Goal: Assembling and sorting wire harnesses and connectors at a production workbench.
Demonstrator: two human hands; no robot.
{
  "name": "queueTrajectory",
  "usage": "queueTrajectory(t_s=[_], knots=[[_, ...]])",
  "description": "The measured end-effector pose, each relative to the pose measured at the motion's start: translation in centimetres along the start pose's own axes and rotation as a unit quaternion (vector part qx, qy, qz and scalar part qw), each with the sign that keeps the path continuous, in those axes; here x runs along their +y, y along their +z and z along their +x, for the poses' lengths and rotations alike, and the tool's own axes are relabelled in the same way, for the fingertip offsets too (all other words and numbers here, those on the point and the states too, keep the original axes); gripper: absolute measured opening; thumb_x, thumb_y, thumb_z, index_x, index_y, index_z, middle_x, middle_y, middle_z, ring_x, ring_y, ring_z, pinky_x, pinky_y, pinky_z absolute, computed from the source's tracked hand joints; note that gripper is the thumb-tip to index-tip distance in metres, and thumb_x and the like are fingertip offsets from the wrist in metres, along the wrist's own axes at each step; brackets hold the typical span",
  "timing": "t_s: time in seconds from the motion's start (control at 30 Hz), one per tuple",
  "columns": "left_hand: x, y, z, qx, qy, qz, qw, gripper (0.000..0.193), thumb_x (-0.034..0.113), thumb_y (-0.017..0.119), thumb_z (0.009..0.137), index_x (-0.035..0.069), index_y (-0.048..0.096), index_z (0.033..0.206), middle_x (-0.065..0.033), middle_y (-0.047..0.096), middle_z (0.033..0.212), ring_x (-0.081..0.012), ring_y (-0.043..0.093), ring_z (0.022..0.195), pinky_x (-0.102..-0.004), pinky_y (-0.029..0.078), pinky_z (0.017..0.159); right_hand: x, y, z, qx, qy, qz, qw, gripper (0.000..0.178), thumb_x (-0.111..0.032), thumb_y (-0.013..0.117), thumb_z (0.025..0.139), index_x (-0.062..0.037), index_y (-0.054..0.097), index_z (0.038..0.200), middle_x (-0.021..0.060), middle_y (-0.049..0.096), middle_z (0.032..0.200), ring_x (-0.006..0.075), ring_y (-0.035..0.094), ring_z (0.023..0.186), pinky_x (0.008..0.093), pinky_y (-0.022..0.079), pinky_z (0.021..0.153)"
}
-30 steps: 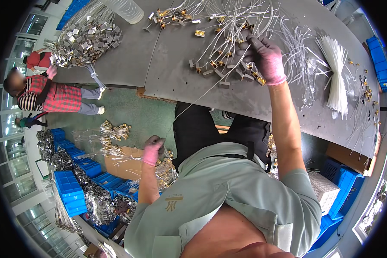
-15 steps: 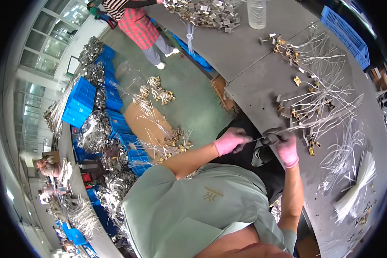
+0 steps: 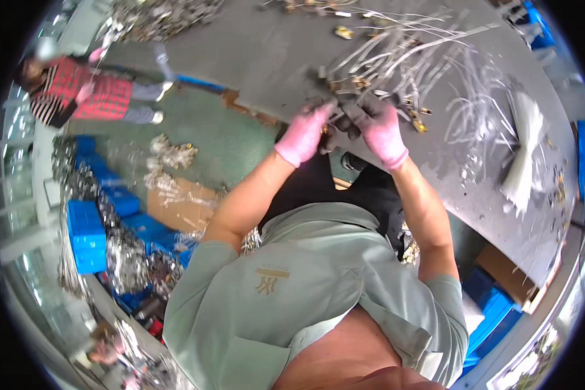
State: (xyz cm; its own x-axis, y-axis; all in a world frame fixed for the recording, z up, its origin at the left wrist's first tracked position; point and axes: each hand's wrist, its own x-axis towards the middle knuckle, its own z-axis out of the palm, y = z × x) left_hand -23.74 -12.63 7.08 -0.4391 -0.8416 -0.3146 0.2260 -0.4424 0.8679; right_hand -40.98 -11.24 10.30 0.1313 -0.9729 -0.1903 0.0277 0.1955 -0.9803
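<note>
In the head camera's view, a person in pink gloves with dark fingertips brings both hands together at the near edge of a grey worktable [image 3: 260, 65]. The left hand [image 3: 305, 134] has its fingers curled inward, apparently nipping a small brass-coloured piece [image 3: 324, 130] at their tips, just above the person's lap. The right hand [image 3: 379, 127], close beside it, has its fingers bent inward; blur hides how nearly they meet, and whether they grip anything cannot be told. Just right of that hand lies a gold-toned metal end [image 3: 420, 125], and beyond it spreads a loose tangle of white wires [image 3: 403, 58]. Farther to the right hand's right are clear thin strands [image 3: 478, 97] and a sheaf of straight white lengths [image 3: 526, 146]. Judging by that spread, the work looks only partly done: one piece seems in hand and many lie loose ahead, untouched by either hand. Well left of the left hand, on the floor, gathered clusters [image 3: 172, 153] lie near a cardboard sheet [image 3: 179, 203]; whether these are finished cannot be told. Farther left stands a co-worker in a red checked apron [image 3: 104, 91].
</note>
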Motion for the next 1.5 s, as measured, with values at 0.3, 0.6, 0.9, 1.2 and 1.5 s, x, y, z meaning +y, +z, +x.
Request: queueTrajectory(t_s=[0.3, 0.6, 0.9, 1.2, 1.5], knots=[[3.5, -4.6, 2.5, 0.096, 0.248, 0.460, 0.847, 0.049, 0.020, 0.064, 0.085, -0.002, 0.050, 0.126, -0.0183, 0.053, 0.127, -0.0276, 0.054, 0.114, -0.0361, 0.044, 0.096, 4.2, -24.4, 1.6, 0.325, 0.043, -0.438, 0.837, 0.044, -0.033, 0.063, 0.086, -0.0014, 0.060, 0.117, 0.0187, 0.066, 0.105, 0.0281, 0.066, 0.085, 0.0357, 0.051, 0.077], [4.9, -11.9, 9.9, 0.160, 0.219, 0.534, 0.801, 0.037, 0.020, 0.066, 0.082, -0.004, 0.061, 0.109, -0.0186, 0.064, 0.108, -0.0290, 0.062, 0.101, -0.0353, 0.048, 0.088, 10.8, -35.3, -11.2, 0.296, 0.203, -0.617, 0.700, 0.025, -0.020, 0.049, 0.087, -0.0038, 0.065, 0.098, 0.0205, 0.065, 0.103, 0.0372, 0.065, 0.090, 0.0441, 0.051, 0.077], [2.2, -5.3, 26.2, 0.035, 0.189, 0.720, 0.667, 0.046, 0.032, 0.052, 0.091, 0.009, 0.050, 0.131, -0.0184, 0.051, 0.133, -0.0357, 0.046, 0.125, -0.0396, 0.036, 0.106, 14.0, -25.5, -11.9, 0.427, -0.121, -0.336, 0.831, 0.018, -0.014, 0.055, 0.092, -0.0022, 0.062, 0.103, 0.0082, 0.067, 0.081, 0.0115, 0.060, 0.054, 0.0241, 0.044, 0.047], [4.1, -10.4, 14.9, 0.108, 0.270, 0.494, 0.820, 0.029, 0.025, 0.053, 0.090, -0.001, 0.063, 0.098, -0.0156, 0.064, 0.086, -0.0261, 0.062, 0.083, -0.0363, 0.048, 0.075, 4.7, -15.3, -6.8, 0.300, -0.031, 0.001, 0.953, 0.027, -0.014, 0.050, 0.096, 0.0034, 0.057, 0.116, 0.0115, 0.067, 0.084, 0.0144, 0.062, 0.055, 0.0254, 0.050, 0.049], [-0.9, -12.1, -5.4, 0.296, 0.062, 0.093, 0.949, 0.024, 0.031, 0.058, 0.091, 0.008, 0.055, 0.086, -0.0025, 0.056, 0.072, -0.0123, 0.054, 0.058, -0.0252, 0.038, 0.046, 7.0, 1.8, 5.3, 0.009, 0.095, 0.286, 0.953, 0.030, -0.014, 0.046, 0.097, 0.0018, 0.049, 0.122, 0.0143, 0.065, 0.104, 0.0251, 0.067, 0.083, 0.0322, 0.053, 0.069]])
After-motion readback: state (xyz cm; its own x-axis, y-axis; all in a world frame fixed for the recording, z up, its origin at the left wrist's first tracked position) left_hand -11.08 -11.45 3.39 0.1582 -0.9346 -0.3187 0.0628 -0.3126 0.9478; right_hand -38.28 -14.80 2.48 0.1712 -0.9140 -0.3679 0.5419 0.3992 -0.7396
